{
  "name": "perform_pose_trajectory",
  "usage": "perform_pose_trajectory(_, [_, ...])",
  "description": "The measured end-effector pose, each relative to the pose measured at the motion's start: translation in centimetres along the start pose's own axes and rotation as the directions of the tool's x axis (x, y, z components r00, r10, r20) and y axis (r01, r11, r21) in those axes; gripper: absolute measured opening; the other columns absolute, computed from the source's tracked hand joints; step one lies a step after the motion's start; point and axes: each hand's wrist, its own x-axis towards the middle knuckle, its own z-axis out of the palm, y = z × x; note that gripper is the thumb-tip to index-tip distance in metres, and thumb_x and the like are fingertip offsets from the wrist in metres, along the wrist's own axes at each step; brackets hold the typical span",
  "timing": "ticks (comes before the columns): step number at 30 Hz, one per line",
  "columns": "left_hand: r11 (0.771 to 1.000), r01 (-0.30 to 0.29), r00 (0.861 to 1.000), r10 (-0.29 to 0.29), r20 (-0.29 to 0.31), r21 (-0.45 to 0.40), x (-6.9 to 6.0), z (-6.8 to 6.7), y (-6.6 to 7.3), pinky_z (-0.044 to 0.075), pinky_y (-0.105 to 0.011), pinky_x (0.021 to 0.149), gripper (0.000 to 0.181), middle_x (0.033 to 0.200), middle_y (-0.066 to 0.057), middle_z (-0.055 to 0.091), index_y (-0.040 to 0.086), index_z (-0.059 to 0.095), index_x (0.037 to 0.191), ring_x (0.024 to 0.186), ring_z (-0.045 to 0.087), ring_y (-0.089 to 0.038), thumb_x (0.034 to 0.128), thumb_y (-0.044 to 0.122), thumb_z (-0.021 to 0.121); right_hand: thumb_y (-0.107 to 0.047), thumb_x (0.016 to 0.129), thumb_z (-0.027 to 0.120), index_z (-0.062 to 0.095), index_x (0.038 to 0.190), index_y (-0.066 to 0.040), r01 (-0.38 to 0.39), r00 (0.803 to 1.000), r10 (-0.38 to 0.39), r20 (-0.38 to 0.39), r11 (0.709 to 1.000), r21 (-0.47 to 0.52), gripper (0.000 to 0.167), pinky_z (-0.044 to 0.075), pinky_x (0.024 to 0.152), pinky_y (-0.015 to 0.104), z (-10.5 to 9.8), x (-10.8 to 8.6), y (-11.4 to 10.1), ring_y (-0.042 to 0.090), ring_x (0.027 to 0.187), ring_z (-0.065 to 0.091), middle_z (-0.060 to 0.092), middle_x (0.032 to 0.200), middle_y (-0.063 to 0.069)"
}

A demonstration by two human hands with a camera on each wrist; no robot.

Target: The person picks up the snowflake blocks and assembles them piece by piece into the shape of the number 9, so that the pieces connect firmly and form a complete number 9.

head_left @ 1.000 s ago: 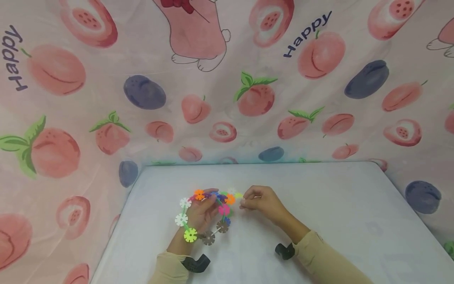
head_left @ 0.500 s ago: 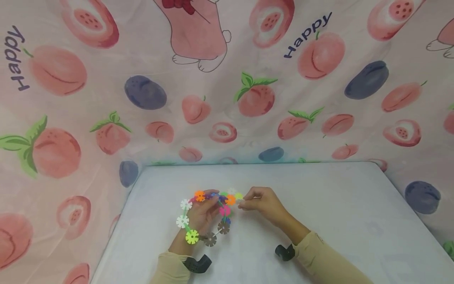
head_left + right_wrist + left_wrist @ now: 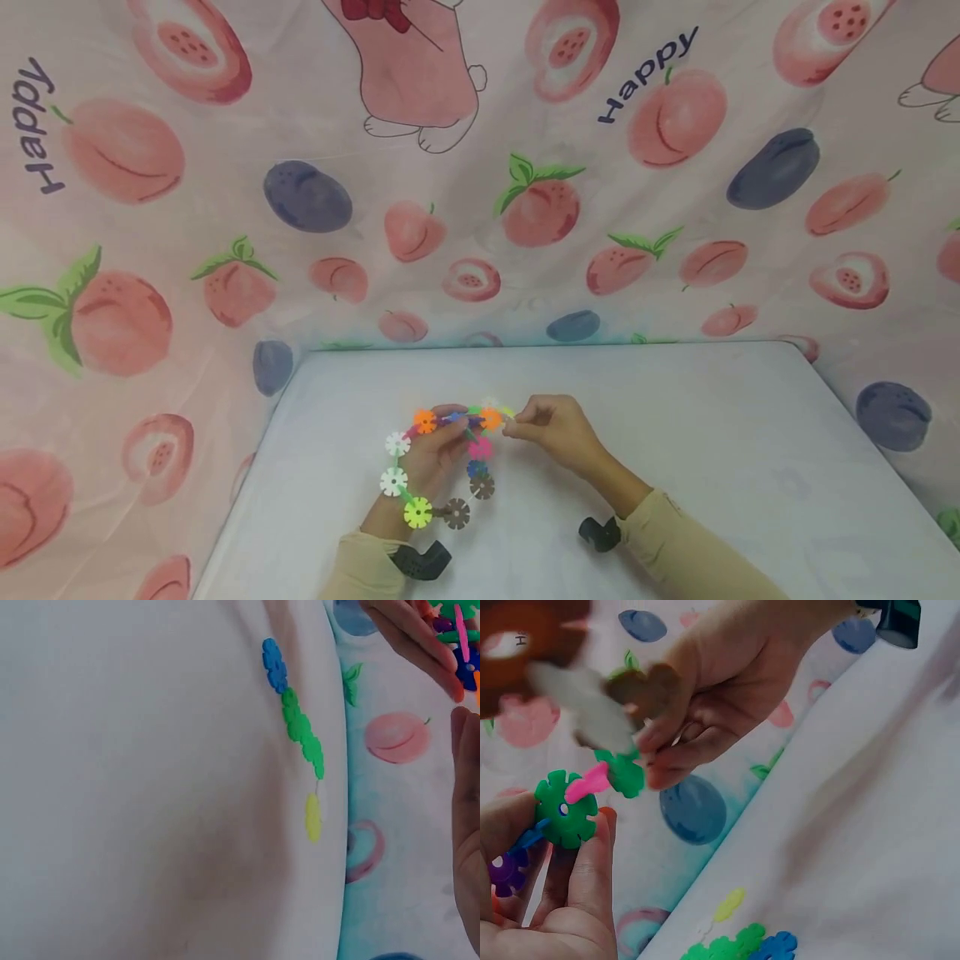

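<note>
A ring of linked, many-coloured flower pieces [image 3: 417,512] hangs around my left hand [image 3: 427,462]. Its fingers and thumb grip the ring at the top, near purple and blue pieces. In the left wrist view the left hand [image 3: 574,911] holds it beside a green piece [image 3: 566,810]. Just right of the orange piece [image 3: 491,418], my right hand [image 3: 562,429] has its thumb and index finger pinched together on a small piece, mostly hidden, whose colour I cannot tell. Its fingertips are beside another green piece [image 3: 626,776] in the left wrist view.
A separate strip of blue, green [image 3: 301,731] and yellow [image 3: 313,817] pieces lies on the white table [image 3: 675,458] near its far edge, behind the hands. A fruit-printed cloth [image 3: 465,200] hangs behind the table. Dark wrist devices [image 3: 422,561] are on both arms.
My left hand and the ring have shifted slightly right and towards the body, the ring's lower part most. The right hand has barely moved and its pinch looks the same.
</note>
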Motion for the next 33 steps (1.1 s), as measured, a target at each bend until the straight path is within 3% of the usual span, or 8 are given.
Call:
perform_pose_trajectory(6, [1.000, -0.019, 1.000, 0.019, 0.023, 0.007, -0.07, 0.17, 0.37, 0.055, -0.028, 0.101, 0.011, 0.107, -0.001, 0.072, 0.015, 0.063, 0.110, 0.103, 0.070, -0.015, 0.1004, 0.009, 0.061, -0.012, 0.084, 0.084, 0.070, 0.076, -0.012, 0.065, 0.997, -0.064, 0.040, 0.997, -0.044, 0.016, 0.059, 0.070, 0.028, -0.41, 0.29, -0.04, 0.015, 0.080, 0.073, 0.075, 0.081, 0.002])
perform_pose_trajectory(13, [0.998, 0.039, 0.999, -0.041, 0.026, 0.055, -0.04, -0.36, 0.72, 0.057, -0.027, 0.096, 0.013, 0.109, -0.002, 0.073, 0.014, 0.061, 0.113, 0.104, 0.070, -0.015, 0.1010, 0.009, 0.060, -0.013, 0.083, 0.084, 0.068, 0.076, -0.011, 0.084, 0.988, -0.075, 0.132, 0.995, -0.061, 0.018, 0.057, 0.070, 0.026, -0.78, 0.11, 0.06, 0.016, 0.081, 0.073, 0.072, 0.081, 0.003])
perform_pose_trajectory(20, [0.999, 0.024, 1.000, -0.024, 0.007, 0.031, -0.07, -0.31, 0.36, 0.057, -0.029, 0.096, 0.013, 0.110, -0.005, 0.073, 0.013, 0.063, 0.111, 0.107, 0.070, -0.017, 0.1005, 0.007, 0.060, -0.005, 0.083, 0.082, 0.066, 0.075, -0.005, 0.109, 0.990, -0.102, 0.097, 0.991, -0.072, 0.018, 0.057, 0.069, 0.024, -0.36, -0.11, -0.12, 0.020, 0.080, 0.073, 0.069, 0.078, 0.002])
perform_pose_trajectory(27, [0.999, -0.013, 1.000, 0.013, 0.002, 0.048, -0.39, 0.04, 0.43, 0.057, -0.028, 0.096, 0.013, 0.107, -0.001, 0.075, 0.016, 0.063, 0.109, 0.103, 0.072, -0.015, 0.1008, 0.007, 0.060, -0.002, 0.082, 0.083, 0.064, 0.073, -0.012, 0.189, 0.981, -0.185, 0.051, 0.976, -0.105, 0.023, 0.056, 0.069, 0.024, -0.01, -0.04, -0.27, 0.017, 0.078, 0.071, 0.067, 0.074, -0.001])
perform_pose_trajectory(33, [0.998, -0.016, 1.000, 0.017, -0.019, 0.061, -0.34, 0.29, 0.44, 0.057, -0.029, 0.098, 0.012, 0.108, -0.002, 0.074, 0.016, 0.064, 0.108, 0.104, 0.071, -0.015, 0.1002, 0.007, 0.061, -0.002, 0.082, 0.083, 0.063, 0.072, -0.012, 0.189, 0.981, -0.185, 0.051, 0.979, -0.078, 0.024, 0.058, 0.072, 0.026, -0.01, 0.09, -0.29, 0.017, 0.079, 0.072, 0.065, 0.074, 0.000])
